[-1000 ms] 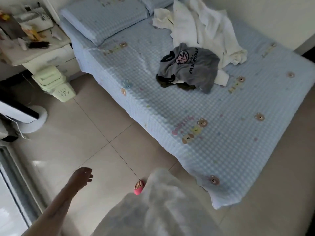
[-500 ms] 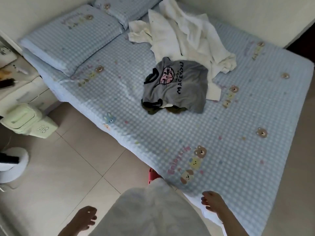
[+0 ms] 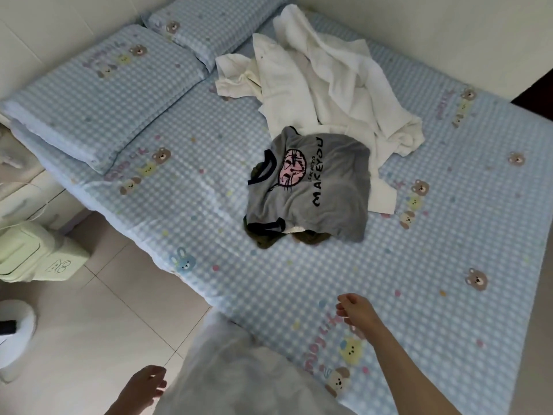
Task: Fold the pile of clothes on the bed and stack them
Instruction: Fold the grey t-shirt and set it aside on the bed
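A pile of clothes lies in the middle of the bed [image 3: 269,283], which has a blue checked cover with bear prints. On top is a grey T-shirt [image 3: 314,187] with a pink face print and black letters. A dark olive garment [image 3: 266,239] peeks out under its near edge. Behind it spreads a crumpled white garment [image 3: 323,82]. My right hand [image 3: 356,310] hovers over the bed's near part, fingers loosely apart, holding nothing. My left hand [image 3: 143,387] hangs low over the floor, empty, fingers apart.
Two pillows [image 3: 98,85] in the same checked cloth lie at the bed's head on the left. A pale green bin [image 3: 36,253] stands on the tiled floor beside a white bedside cabinet [image 3: 27,190]. A white round object [image 3: 15,324] sits at the left edge. Walls bound the far side.
I have come closer to the bed and the view has turned toward the pile. My right hand has come up and forward over the bed. My left hand stays low.
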